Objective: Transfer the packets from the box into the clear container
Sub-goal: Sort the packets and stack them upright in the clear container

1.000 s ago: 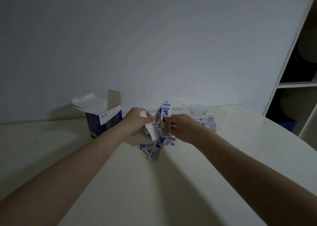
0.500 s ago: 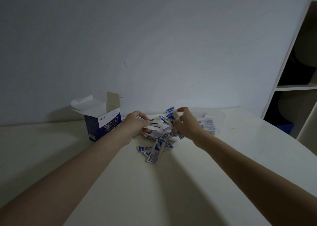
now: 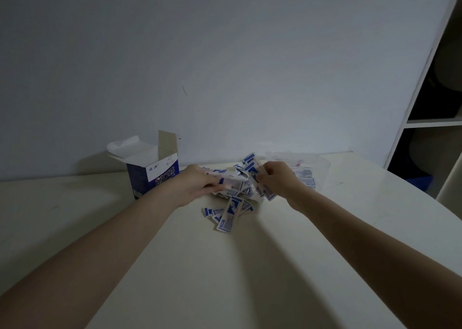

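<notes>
Both hands are down in the pile of packets (image 3: 232, 191), which sits loose on the desk (image 3: 190, 266) between the box (image 3: 152, 171) and the clear container (image 3: 310, 168). The left hand (image 3: 197, 187) lies low against the left flank of the heap, fingers curled around a few packets, and that looks like a way of walling the pile in so nothing slides off towards the box. The right hand (image 3: 277, 178) grips a small sheaf from the other side, one blue-and-white packet sticking up above its knuckles. It is the hand nearer the container, so it makes sense as the carrying hand.

The box stands upright with its flaps open at the left, against the wall. Whether anything is left inside, I cannot tell. The container is just behind the right hand, and several packets already show through its clear wall. A few stragglers lie flat on the desk in front of the pile, nearer the camera, clear of both hands.

My read: the job is mid-way, gathering a handful for the short hop right into the container.
</notes>
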Tool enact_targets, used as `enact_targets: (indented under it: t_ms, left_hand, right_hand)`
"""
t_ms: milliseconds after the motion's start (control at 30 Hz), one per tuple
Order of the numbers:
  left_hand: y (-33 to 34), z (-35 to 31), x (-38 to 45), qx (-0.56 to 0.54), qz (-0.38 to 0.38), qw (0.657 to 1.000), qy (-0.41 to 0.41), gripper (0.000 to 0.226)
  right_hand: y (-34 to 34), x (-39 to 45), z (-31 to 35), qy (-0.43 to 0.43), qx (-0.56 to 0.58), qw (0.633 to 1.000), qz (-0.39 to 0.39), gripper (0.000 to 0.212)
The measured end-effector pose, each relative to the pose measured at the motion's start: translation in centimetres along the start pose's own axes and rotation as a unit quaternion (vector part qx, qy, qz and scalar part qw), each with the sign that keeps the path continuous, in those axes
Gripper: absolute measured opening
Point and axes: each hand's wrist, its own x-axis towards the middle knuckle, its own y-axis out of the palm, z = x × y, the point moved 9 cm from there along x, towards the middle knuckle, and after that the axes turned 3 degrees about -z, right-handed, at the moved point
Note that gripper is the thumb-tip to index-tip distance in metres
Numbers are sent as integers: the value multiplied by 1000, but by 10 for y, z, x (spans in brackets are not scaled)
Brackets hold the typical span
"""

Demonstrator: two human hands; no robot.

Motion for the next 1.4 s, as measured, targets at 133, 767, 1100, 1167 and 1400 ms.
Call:
enact_targets:
  t_ms: [133, 767, 1100, 1167, 1400]
  left_hand:
    - [-4, -3, -3, -14, -17, 1000, 4, 8]
    - [29, 21, -23, 530, 41, 843, 87, 33]
    - [13, 14, -15, 453, 34, 888, 69, 22]
    - [8, 9, -13, 397, 25, 915, 65, 10]
    - [29, 1, -12, 213, 30, 972, 90, 12]
  right_hand:
    - [1, 4, -1, 7, 73, 997, 1, 11]
    - [7, -23, 14, -158, -278, 947, 41, 20]
    - [-11, -23, -27, 15, -45, 998, 39, 21]
    - [-1, -26, -35, 70, 71, 992, 75, 21]
    - [32, -36, -6, 119, 378, 904, 162, 24]
